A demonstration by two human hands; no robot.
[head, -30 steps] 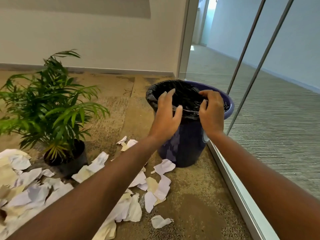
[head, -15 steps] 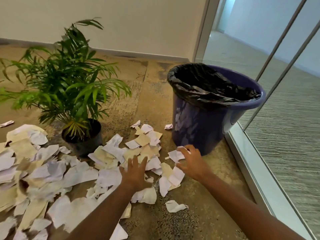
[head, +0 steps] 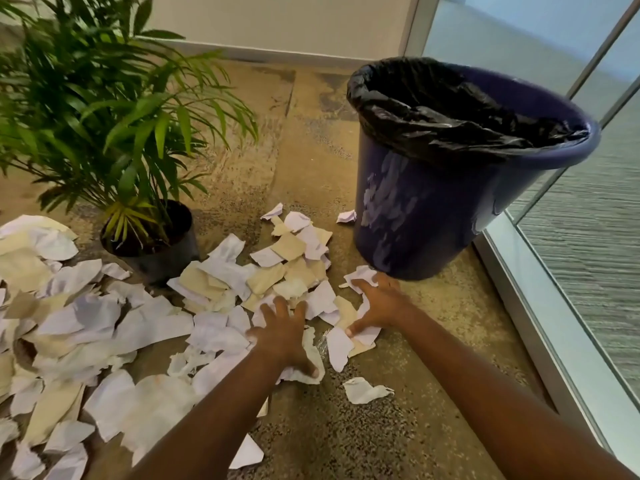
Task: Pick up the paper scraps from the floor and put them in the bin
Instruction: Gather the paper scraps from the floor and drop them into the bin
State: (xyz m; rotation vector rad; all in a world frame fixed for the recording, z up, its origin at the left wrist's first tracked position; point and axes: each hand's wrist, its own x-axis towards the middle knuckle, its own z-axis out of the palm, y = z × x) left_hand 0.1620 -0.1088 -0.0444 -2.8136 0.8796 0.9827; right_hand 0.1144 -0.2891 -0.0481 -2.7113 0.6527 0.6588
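- Nearest to me, one loose scrap [head: 367, 389] lay alone on the floor [head: 398, 431].
- Just past it, my left hand [head: 280, 329] lay flat on the paper scraps [head: 277, 268]. Its fingers were spread wide and straight. It pressed down and had hold of nothing.
- My right hand [head: 379, 306] was a bit further off and to the right, near the foot of the bin [head: 433, 209]. Its fingers were spread too, a little bent, resting on white pieces. I saw no piece lifted.
- The paper scraps were all on the floor: a big heap running off to the left, and a smaller bunch between my hands and the bin.
- I think they were very light, thin and floppy, and easy to crumple. Single bits could slip away, so I thought it best to push a bunch together and squeeze it from both sides.
- Further left stood a plant [head: 104, 109] in a dark pot [head: 162, 258].
- Far right stood the bin with a black bag [head: 450, 112] in it, beside the glass wall [head: 571, 254].
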